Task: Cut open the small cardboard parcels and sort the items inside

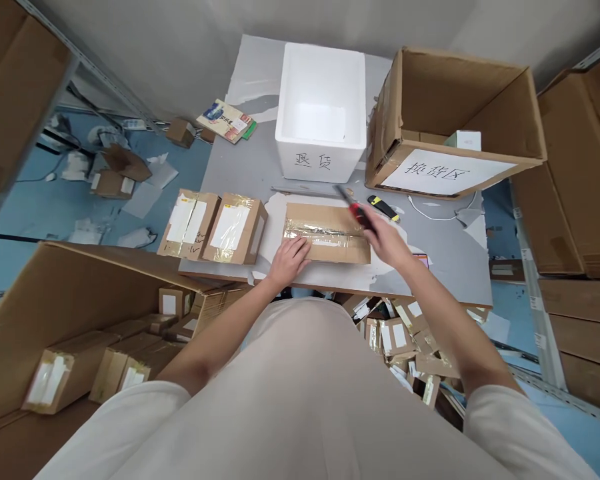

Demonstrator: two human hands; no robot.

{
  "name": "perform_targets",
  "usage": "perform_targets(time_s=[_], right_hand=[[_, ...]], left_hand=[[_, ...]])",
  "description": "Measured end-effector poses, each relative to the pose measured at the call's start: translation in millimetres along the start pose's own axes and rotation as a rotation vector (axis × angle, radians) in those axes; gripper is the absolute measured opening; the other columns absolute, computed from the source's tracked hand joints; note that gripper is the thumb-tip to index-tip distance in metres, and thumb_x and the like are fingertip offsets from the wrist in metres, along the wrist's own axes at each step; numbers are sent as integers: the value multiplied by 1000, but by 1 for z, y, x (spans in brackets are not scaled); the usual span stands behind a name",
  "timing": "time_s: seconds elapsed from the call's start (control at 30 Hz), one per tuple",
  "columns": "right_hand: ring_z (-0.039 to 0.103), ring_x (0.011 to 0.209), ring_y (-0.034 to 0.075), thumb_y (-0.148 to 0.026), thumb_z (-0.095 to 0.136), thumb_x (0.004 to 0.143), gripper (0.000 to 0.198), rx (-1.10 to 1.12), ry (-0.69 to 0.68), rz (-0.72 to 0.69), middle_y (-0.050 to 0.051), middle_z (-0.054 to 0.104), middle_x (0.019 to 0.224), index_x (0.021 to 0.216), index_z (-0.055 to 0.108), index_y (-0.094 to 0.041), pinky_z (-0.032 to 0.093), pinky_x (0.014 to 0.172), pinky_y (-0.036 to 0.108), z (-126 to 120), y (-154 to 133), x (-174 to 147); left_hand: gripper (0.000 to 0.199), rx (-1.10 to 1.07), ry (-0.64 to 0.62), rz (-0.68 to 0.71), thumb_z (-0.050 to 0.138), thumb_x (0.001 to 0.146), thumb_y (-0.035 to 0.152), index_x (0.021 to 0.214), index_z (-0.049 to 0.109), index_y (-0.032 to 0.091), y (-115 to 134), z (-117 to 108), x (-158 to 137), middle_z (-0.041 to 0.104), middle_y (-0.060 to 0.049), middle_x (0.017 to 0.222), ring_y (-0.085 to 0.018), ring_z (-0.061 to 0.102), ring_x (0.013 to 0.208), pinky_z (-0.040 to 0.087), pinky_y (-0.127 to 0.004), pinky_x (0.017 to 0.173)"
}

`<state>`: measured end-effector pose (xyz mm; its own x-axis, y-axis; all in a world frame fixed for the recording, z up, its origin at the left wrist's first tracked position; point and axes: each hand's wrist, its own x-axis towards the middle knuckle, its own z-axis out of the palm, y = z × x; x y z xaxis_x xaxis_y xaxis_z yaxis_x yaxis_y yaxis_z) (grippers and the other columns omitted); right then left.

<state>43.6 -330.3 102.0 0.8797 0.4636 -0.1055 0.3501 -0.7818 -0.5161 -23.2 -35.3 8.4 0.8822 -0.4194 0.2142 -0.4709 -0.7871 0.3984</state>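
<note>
A taped cardboard box lies in front of me on the grey table, with a slit visible along the tape on its top. My left hand rests on the box's left front corner, fingers extended flat. In my right hand is a red and black utility knife, fingers wrapped round the handle. Its dark blade points up and left, above the box's right end. Behind it on the table lies a yellow and black box cutter.
Two taped boxes stand at left. At the back are a white foam box and a large carton with items inside. A booklet lies back left. Large cartons of parcels flank me below the table edge.
</note>
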Motion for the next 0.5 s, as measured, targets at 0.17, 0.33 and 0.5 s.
perform_targets(time_s=[0.17,0.33,0.5], right_hand=[[61,94,20,-12,32,91,65,-284,-386,-347,5,58,126,149,25,-40,42,75,28,4,-57,51],[62,90,19,-7,36,88,72,-398,-449,-367,4,60,121,149,21,-41,40,69,26,14,-50,70],[63,85,18,-3,40,84,78,-428,-484,-415,4,59,125,149,21,-43,39,67,26,8,-52,80]], left_hand=[[44,-11,16,6,49,92,38,130,55,18,0,0,-1,57,-16,133,-29,45,132,38,-49,107],[42,-10,60,22,48,92,39,127,57,16,0,3,-1,58,-14,132,-28,46,130,38,-46,107],[41,-6,80,34,48,92,38,126,57,17,-2,2,1,58,-13,132,-28,47,130,40,-47,106]])
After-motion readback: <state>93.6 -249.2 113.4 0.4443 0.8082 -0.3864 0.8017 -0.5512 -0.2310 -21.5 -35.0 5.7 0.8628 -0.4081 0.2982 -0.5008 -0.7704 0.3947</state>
